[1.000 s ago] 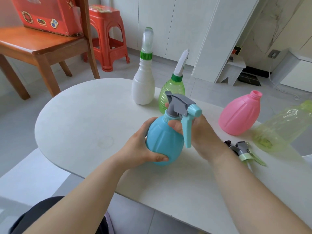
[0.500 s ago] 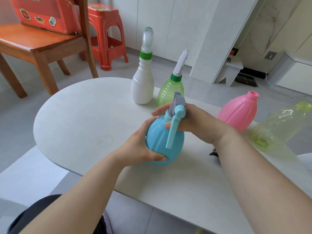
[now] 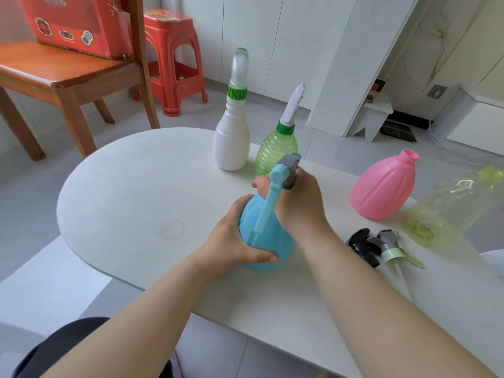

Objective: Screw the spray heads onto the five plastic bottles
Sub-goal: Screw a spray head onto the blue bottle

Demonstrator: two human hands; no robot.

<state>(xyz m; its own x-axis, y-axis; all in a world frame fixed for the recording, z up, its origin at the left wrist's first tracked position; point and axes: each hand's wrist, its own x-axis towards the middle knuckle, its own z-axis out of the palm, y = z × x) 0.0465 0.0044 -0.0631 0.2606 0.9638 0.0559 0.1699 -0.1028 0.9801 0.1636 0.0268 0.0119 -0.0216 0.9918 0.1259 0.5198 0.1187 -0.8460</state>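
We are steadying the blue bottle (image 3: 266,241) on the white surface (image 3: 131,192), our left hand (image 3: 231,245) wrapping closed around its belly so that it cannot spin under torque. Our right hand (image 3: 298,205) is closing around the bottle's neck and the grey-and-blue spray head (image 3: 283,175), evidently to turn its collar; the collar itself is hidden, so we cannot tell how far it is seated. The trigger lever is hanging down the near face of the blue bottle.

Beyond the blue bottle, the white bottle (image 3: 231,143) and the green ribbed bottle (image 3: 276,150) are standing upright, touching or nearly so, each already wearing a head. We are judging these two finished and parked clear of the working area.

To the right of the blue bottle, the pink bottle (image 3: 381,189) is lying tilted with its neck open, and the yellow-green bottle (image 3: 452,205) is lying beside it. The two loose spray heads (image 3: 381,248) are waiting just in front of them, within easy reach of our right hand.
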